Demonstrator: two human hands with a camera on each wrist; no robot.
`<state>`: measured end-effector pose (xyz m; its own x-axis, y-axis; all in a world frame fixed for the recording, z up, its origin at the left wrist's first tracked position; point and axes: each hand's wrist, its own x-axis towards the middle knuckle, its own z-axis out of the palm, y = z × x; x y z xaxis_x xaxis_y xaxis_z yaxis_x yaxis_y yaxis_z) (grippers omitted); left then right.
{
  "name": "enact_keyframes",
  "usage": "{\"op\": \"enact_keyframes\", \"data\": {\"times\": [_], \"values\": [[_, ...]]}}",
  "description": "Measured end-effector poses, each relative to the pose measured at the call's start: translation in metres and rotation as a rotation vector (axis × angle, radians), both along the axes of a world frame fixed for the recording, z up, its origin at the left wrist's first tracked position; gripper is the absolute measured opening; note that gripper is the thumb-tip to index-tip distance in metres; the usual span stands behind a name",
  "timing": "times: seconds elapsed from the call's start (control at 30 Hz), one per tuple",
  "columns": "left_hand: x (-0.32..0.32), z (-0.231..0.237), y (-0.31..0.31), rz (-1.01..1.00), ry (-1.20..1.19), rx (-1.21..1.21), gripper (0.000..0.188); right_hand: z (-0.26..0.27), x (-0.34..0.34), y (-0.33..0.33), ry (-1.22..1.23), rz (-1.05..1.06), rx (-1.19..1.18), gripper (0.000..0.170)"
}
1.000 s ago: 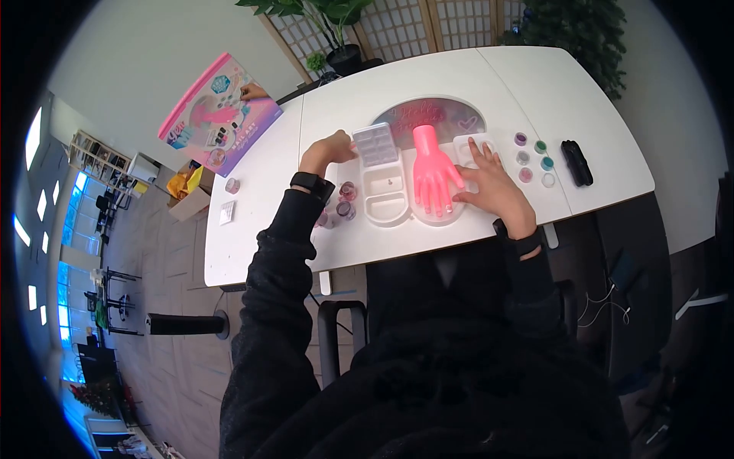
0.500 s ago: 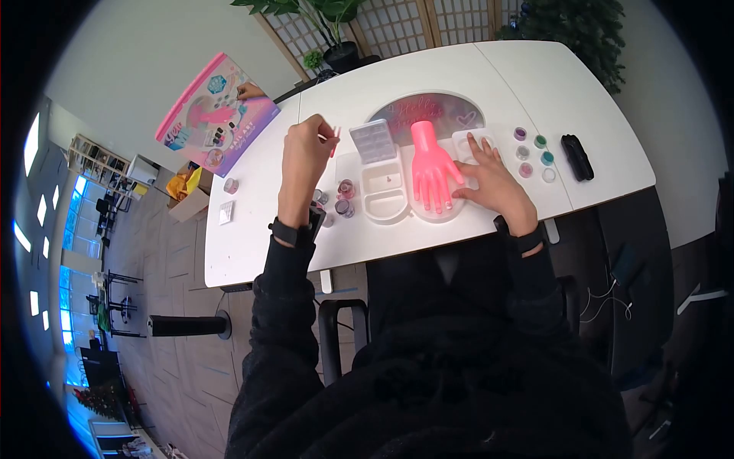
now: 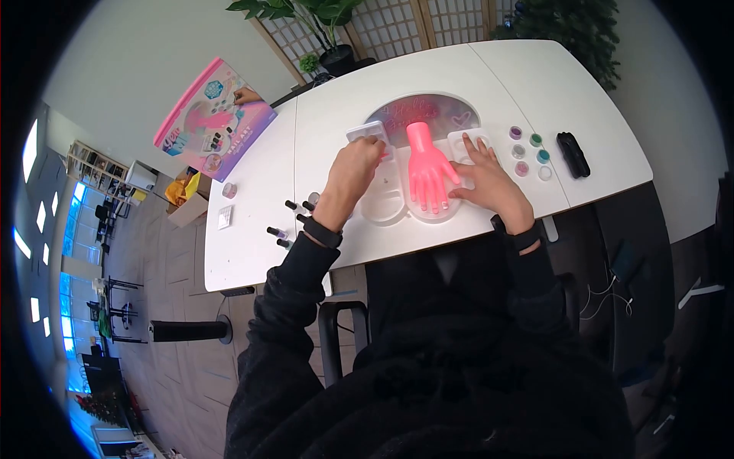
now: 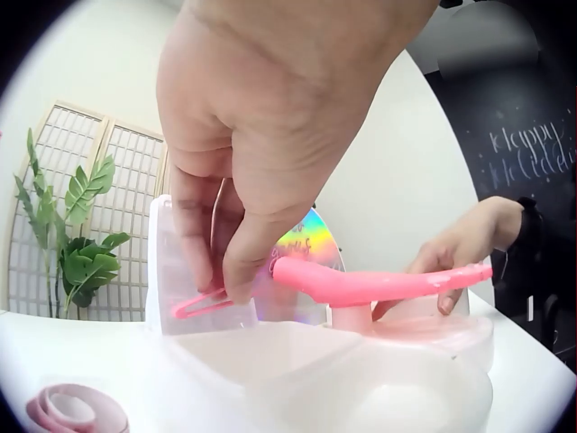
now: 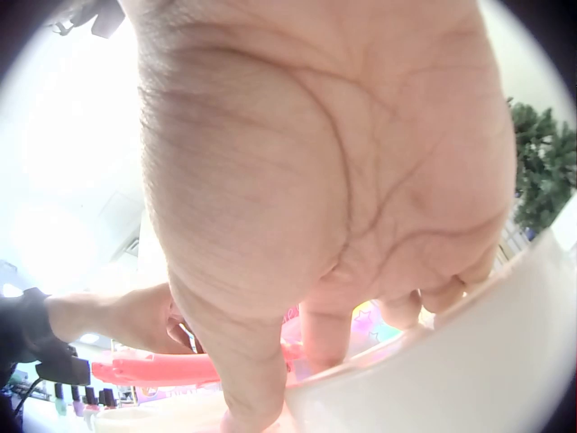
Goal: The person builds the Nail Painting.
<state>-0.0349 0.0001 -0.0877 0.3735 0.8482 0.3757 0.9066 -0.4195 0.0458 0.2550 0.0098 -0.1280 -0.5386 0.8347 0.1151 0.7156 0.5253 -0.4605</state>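
The left hand (image 3: 354, 173) is pinching pink tweezers (image 4: 194, 312) near the clear case (image 3: 364, 130), at ten o'clock of the pink model hand (image 3: 428, 167); the right hand (image 3: 493, 185) is resting at three o'clock, spread out, gripping nothing. A loose pinch would be risking dropped tweezers, and a knock could be toppling the case. Polish bottles (image 3: 277, 232) are clustering on the bench (image 3: 248, 260) at eight o'clock, the left wrist (image 3: 332, 209) partly blocking them; small pots (image 3: 521, 167) are sitting beyond the right hand
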Motion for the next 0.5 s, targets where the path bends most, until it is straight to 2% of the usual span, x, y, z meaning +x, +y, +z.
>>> {"op": "enact_keyframes", "data": {"times": [0.27, 0.5], "values": [[0.001, -0.007, -0.004, -0.004, 0.078, -0.042, 0.013, -0.001, -0.001, 0.0, 0.001, -0.007, -0.007, 0.061], [0.006, -0.006, -0.014, 0.0, 0.001, -0.06, 0.016, 0.001, -0.001, -0.001, -0.014, -0.011, -0.011, 0.061]]}}
